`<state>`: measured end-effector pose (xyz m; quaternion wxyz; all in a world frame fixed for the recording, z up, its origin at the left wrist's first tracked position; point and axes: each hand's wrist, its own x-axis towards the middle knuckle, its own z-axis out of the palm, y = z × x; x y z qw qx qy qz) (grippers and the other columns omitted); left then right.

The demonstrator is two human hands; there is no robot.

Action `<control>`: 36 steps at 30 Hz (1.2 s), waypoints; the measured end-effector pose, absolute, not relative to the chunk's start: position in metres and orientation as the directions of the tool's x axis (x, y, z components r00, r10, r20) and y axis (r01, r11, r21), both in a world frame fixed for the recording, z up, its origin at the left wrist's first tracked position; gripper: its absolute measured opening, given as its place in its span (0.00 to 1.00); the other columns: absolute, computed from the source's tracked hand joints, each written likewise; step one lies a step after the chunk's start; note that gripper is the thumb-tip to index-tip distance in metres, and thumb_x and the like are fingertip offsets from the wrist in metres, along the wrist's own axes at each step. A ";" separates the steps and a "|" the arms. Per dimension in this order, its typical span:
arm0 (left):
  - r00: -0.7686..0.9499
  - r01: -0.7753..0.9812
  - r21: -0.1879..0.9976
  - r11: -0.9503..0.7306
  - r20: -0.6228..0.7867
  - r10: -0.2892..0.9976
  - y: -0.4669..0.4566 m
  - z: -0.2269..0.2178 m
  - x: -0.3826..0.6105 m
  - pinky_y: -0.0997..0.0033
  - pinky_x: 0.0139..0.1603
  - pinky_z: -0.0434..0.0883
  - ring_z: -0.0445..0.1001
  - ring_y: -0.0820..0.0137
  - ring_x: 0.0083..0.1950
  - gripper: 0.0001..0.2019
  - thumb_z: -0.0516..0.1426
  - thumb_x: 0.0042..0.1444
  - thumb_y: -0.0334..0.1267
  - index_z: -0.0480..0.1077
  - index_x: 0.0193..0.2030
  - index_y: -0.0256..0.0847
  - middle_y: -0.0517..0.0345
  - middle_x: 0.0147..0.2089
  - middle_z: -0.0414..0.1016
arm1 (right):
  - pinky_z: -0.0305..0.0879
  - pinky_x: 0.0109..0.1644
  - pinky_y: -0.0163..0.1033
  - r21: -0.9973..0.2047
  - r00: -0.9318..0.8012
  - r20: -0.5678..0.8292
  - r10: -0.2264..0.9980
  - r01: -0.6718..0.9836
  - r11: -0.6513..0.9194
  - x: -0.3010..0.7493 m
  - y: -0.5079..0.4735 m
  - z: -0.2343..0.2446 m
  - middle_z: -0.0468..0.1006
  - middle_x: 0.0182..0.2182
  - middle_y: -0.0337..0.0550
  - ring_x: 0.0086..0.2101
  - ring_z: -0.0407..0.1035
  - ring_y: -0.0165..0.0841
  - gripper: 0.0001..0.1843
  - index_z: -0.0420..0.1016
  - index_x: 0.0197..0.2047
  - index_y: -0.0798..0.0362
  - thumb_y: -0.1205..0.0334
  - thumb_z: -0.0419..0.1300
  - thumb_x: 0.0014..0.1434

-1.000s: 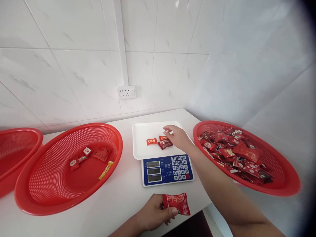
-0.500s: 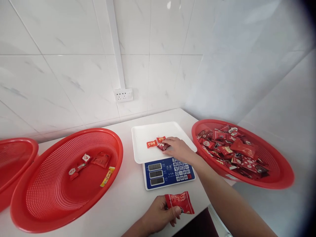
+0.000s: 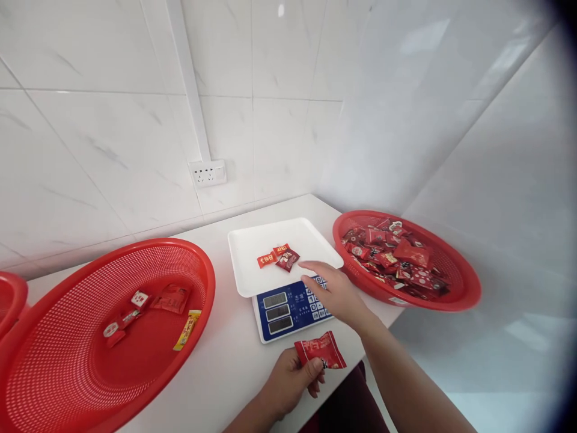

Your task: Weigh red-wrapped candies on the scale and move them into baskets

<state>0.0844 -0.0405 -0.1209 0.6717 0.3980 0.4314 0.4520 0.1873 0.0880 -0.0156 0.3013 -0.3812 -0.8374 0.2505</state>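
Observation:
My left hand [image 3: 291, 382] pinches a red snack packet [image 3: 321, 350] between thumb and fingers, in front of the scale near the table's front edge. Over the front right of the scale's white tray [image 3: 247, 282], my right hand [image 3: 336, 291] is open, thumb and fingers apart with nothing between them. Three small wrapped sweets lie together on the tray: a dark red one [image 3: 287, 260], an orange-red one [image 3: 267, 259] and another red one [image 3: 281, 248]. The blue scale panel [image 3: 291, 310] is partly covered by my right hand; its display digits are too faint to read.
On the right stands a red basket [image 3: 466, 294] heaped with wrapped sweets. A larger red basket [image 3: 58, 337] at left holds several packets, including a yellow one [image 3: 187, 330]. Another red basket [image 3: 13, 297] shows at the left edge. A socket [image 3: 207, 174] is on the tiled wall.
My right hand has let go of the dark red sweet on the tray and drawn back toward me. My left hand still holds its packet. The view has turned slightly right.

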 end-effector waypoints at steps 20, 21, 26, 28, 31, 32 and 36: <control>-0.087 0.076 0.967 0.244 -0.237 0.968 -0.044 -0.108 0.111 0.75 0.27 0.60 0.60 0.75 0.26 0.21 0.57 0.50 0.55 0.67 0.27 0.35 0.61 0.25 0.62 | 0.60 0.31 0.36 -0.990 -0.829 -0.143 0.541 0.125 -0.069 0.254 0.062 -0.125 0.68 0.26 0.37 0.26 0.62 0.31 0.18 0.67 0.36 0.53 0.45 0.57 0.55; -0.153 0.146 0.961 0.235 -0.213 0.965 -0.045 -0.109 0.113 0.76 0.27 0.58 0.59 0.76 0.26 0.20 0.57 0.50 0.54 0.66 0.26 0.35 0.62 0.25 0.61 | 0.61 0.32 0.36 -0.991 -0.832 -0.132 0.539 0.111 -0.072 0.256 0.063 -0.125 0.69 0.27 0.39 0.28 0.63 0.31 0.18 0.68 0.36 0.53 0.46 0.58 0.54; -0.312 0.265 0.933 0.245 -0.158 0.937 -0.048 -0.115 0.120 0.76 0.27 0.55 0.58 0.76 0.27 0.20 0.56 0.51 0.53 0.66 0.26 0.35 0.62 0.25 0.61 | 0.63 0.33 0.38 -0.989 -0.857 -0.121 0.500 0.058 -0.139 0.260 0.065 -0.128 0.72 0.33 0.43 0.28 0.64 0.32 0.21 0.69 0.43 0.53 0.45 0.58 0.54; -0.326 0.243 0.940 0.237 -0.151 0.933 -0.048 -0.115 0.120 0.76 0.28 0.57 0.59 0.75 0.27 0.19 0.56 0.51 0.53 0.67 0.27 0.35 0.61 0.25 0.63 | 0.64 0.33 0.38 -0.986 -0.855 -0.134 0.501 0.064 -0.155 0.259 0.065 -0.129 0.73 0.33 0.44 0.28 0.65 0.33 0.23 0.69 0.45 0.54 0.45 0.57 0.54; -0.316 0.241 0.949 0.203 -0.121 0.941 -0.049 -0.112 0.122 0.76 0.30 0.60 0.62 0.74 0.28 0.18 0.55 0.53 0.51 0.70 0.28 0.35 0.60 0.26 0.66 | 0.65 0.33 0.39 -0.983 -0.843 -0.154 0.516 0.080 -0.163 0.258 0.064 -0.131 0.75 0.34 0.46 0.28 0.66 0.33 0.25 0.70 0.46 0.54 0.43 0.56 0.54; -0.308 0.247 0.949 0.195 -0.114 0.945 -0.049 -0.110 0.122 0.75 0.31 0.60 0.63 0.73 0.28 0.18 0.55 0.53 0.51 0.71 0.29 0.35 0.59 0.27 0.67 | 0.65 0.33 0.39 -0.984 -0.843 -0.154 0.516 0.083 -0.158 0.258 0.064 -0.131 0.75 0.34 0.46 0.28 0.66 0.34 0.25 0.71 0.45 0.54 0.43 0.56 0.54; -0.222 0.258 0.951 0.168 -0.111 0.969 -0.047 -0.104 0.121 0.75 0.34 0.63 0.67 0.71 0.31 0.17 0.53 0.56 0.49 0.74 0.31 0.37 0.56 0.30 0.72 | 0.65 0.33 0.39 -0.992 -0.852 -0.119 0.510 0.077 -0.104 0.258 0.063 -0.128 0.76 0.34 0.46 0.29 0.67 0.34 0.24 0.72 0.43 0.55 0.42 0.55 0.55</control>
